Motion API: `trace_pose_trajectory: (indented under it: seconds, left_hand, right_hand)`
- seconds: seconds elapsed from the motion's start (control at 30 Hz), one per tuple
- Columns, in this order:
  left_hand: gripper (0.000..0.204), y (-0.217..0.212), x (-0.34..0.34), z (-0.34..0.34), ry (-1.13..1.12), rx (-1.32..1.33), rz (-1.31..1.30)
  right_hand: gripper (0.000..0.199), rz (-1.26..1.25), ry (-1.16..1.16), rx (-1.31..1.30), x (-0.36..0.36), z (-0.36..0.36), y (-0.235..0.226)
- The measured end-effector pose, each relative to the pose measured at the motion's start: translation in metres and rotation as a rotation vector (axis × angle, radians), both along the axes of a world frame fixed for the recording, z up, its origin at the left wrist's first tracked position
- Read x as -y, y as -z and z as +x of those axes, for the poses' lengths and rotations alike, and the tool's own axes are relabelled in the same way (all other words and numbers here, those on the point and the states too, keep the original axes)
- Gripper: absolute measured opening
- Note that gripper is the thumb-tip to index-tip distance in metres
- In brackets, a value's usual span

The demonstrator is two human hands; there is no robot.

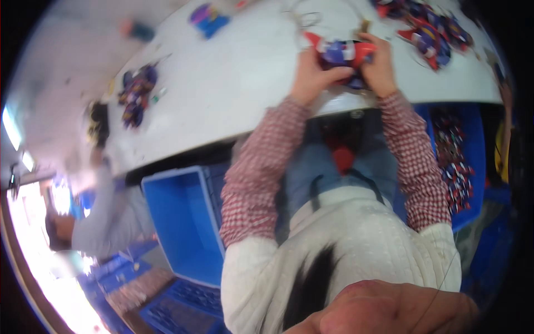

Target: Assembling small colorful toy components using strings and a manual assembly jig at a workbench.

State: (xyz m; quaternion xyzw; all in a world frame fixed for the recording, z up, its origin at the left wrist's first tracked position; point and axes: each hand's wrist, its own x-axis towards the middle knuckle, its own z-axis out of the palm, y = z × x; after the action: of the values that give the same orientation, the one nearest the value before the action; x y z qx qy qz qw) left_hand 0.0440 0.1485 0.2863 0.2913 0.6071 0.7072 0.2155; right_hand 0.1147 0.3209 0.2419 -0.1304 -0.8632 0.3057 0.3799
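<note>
Table (222,83): white, its near edge curving across the view.
Red-and-purple piece (334,53): at the table's near edge, right of the middle, between both hands; pale patches, pointed red ends; too blurred to tell its exact kind.
Left hand (309,78): closed on the piece's left side, thumb laid across its near face.
Right hand (381,68): closed on its right side, fingers bent around the red end.
Tan bit (364,25): small, by the right fingertips; whether they touch cannot be told.
Thin loops (307,21): wire-like, lying just past the piece.
Right pile (431,39): similar red, purple and yellow pieces heaped together.
Checked sleeves (260,158): red and white, over both forearms.
Blue bin (475,161): below the table at right, holding many red, white and dark parts.
Blue crate (183,222): left of the person's lap.
Left cluster (136,92): dark purple and red pieces, well apart from the hands.
Bright object (207,21): purple, blue and yellow, toward the far side.
Co-worker (114,217): far left, in grey, an arm reaching toward the table.
</note>
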Motion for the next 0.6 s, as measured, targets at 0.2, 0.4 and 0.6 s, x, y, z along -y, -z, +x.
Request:
trace_pose_trajectory:
  seconds: [0.2, 0.4, 0.6]
  left_hand:
    - [0.062, 0.007, 0.017, 0.004, -0.004, 0.252, 0.302]
    - [0.063, -0.015, 0.113, -0.020, -0.343, 0.302, 0.280]
    - [0.051, -0.015, 0.280, -0.080, -0.647, 0.302, 0.333]
  right_hand:
    - [0.036, -0.523, -0.217, -0.187, 0.036, -0.019, -0.035]
    - [0.031, -0.531, -0.646, -0.138, 0.130, -0.071, -0.074]
    - [0.029, -0.315, -0.882, -0.031, 0.188, -0.082, -0.076]
